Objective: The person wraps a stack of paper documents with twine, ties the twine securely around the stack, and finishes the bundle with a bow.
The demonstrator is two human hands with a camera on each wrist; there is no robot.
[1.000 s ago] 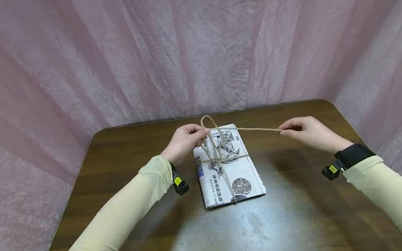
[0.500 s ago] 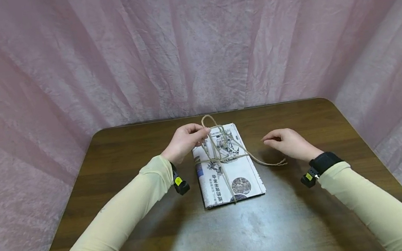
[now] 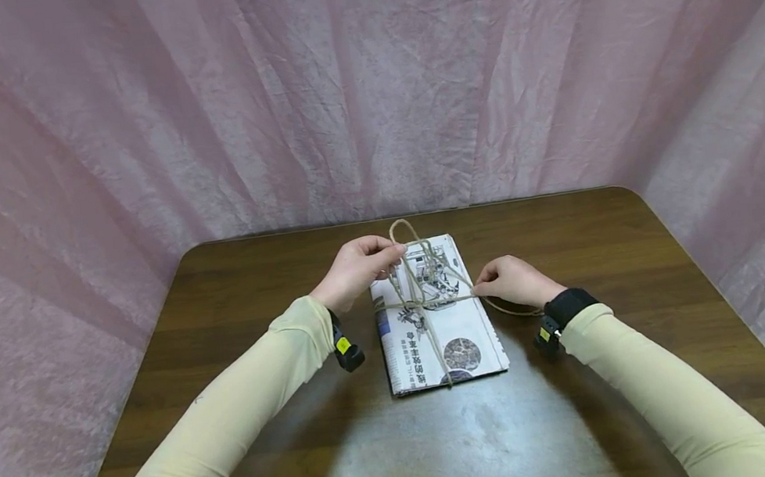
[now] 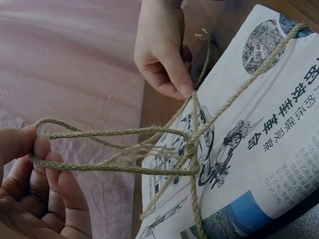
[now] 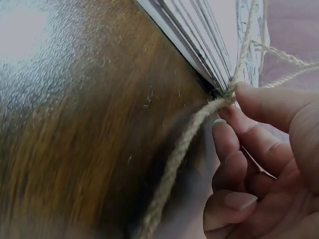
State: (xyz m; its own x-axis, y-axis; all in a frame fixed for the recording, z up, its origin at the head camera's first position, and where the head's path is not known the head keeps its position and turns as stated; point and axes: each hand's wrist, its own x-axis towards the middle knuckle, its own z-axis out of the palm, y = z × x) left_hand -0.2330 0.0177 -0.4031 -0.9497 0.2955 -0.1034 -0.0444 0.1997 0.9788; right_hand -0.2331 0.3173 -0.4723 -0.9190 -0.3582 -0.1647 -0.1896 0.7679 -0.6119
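A folded stack of newspapers [image 3: 466, 325] lies on the table, bound crosswise with jute twine [image 4: 114, 168]. My left hand [image 3: 358, 269] holds a raised loop of this twine between thumb and fingers, above the stack's far left part. The loop's two strands run to the crossing on top in the left wrist view. At the stack's right edge, my right hand [image 3: 518, 282] pinches the twine with thumb and forefinger. From there a loose tail [image 5: 172, 169] trails over the table, partly behind the right hand in the head view.
The brown wooden table [image 3: 242, 309] has rounded far corners. A pink curtain [image 3: 366, 98] hangs right behind its far edge and along both sides. Each wrist wears a black strap with a small camera.
My right hand let go of the taut twine end, which dropped onto the stack and table. It then moved left to the stack's right edge and took the twine there. The left hand stayed nearly still.
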